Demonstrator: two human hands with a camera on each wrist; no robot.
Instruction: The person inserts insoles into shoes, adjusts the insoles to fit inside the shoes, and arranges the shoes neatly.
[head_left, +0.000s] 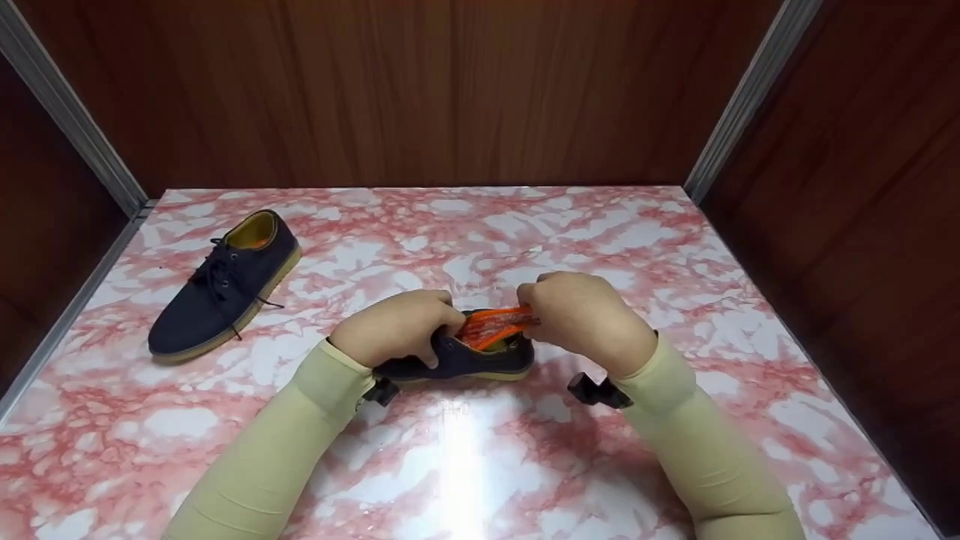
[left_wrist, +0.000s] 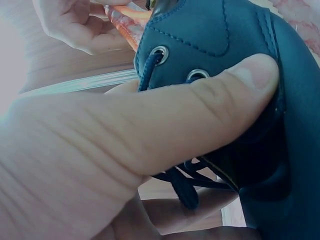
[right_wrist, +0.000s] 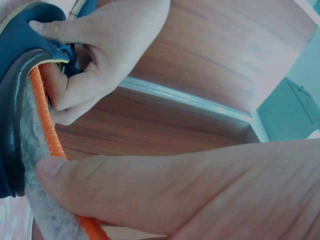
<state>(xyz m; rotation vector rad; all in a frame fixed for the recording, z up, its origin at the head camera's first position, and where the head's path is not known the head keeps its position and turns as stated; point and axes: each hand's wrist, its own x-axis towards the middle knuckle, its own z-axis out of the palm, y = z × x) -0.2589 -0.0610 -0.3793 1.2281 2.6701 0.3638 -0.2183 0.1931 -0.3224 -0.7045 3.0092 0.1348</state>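
Note:
A dark navy lace-up shoe (head_left: pixel 480 364) sits on the table before me, toe to the left. My left hand (head_left: pixel 397 326) grips its front; in the left wrist view the thumb (left_wrist: pixel 200 115) presses beside the metal eyelets, with loose laces below. An orange-edged insole (head_left: pixel 491 326) slants up out of the shoe's opening, its front part hidden inside. My right hand (head_left: pixel 589 319) pinches the insole's raised heel end. In the right wrist view the thumb (right_wrist: pixel 65 180) lies on the insole's fuzzy grey face (right_wrist: pixel 32 135), next to the shoe's collar (right_wrist: pixel 12 125).
A matching navy shoe (head_left: pixel 199 315) stands at the table's left, laces loose, toe toward the front left. The table (head_left: pixel 600 232) has a red and white marbled top. Brown wood panels (head_left: pixel 450 90) with metal corner strips enclose its back and sides.

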